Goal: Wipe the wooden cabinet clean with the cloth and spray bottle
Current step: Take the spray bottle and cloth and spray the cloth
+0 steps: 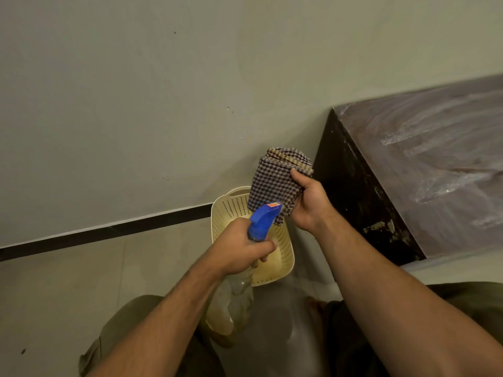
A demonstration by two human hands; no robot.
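Left hand (239, 246) grips the spray bottle (261, 221), nozzle aimed at the folded cloth (277, 180) clasped in the right hand (307, 202), likely to wet it before wiping the cabinet (424, 172).

In my feed the left hand (239, 250) grips the neck of the spray bottle (264, 219) just below its blue trigger head; the clear body hangs down toward 6 o'clock. The nozzle points to 1 o'clock, close at the folded checked cloth (272, 180), which the right hand (307, 205) holds up with the thumb on its front. Behind both, a cream perforated basket (231, 209) stands on the floor (81, 281). At 3 o'clock I see the dark wooden cabinet (435, 172); its top carries pale wet streaks.
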